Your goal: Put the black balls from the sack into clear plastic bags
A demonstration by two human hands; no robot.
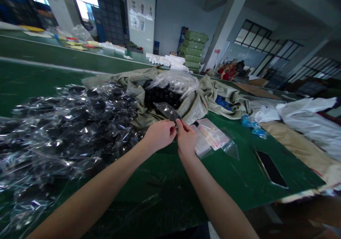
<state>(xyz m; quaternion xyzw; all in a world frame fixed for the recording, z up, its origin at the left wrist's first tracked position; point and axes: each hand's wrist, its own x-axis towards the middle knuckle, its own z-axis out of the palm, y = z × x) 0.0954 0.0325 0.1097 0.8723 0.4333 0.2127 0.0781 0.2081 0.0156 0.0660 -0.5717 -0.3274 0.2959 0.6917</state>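
Observation:
My left hand [161,134] and my right hand [187,136] meet over the table, fingers pinched on a small clear plastic bag [167,110]. Something dark shows in the bag; its shape is mostly hidden by my fingers. Just beyond my hands lies an open woven sack [195,106], full of small rounded black pieces [162,97]. To the left spreads a big heap of clear bags with black pieces inside [77,125]. Flat, unfilled clear bags [213,136] lie in a stack beside my right hand.
A phone [271,168] rests on the green table [226,182] at the right, near crumpled blue plastic [254,126]. Another sack [239,107] holds blue items. White and tan cloth [301,143] covers the right edge. A person [230,71] is far back.

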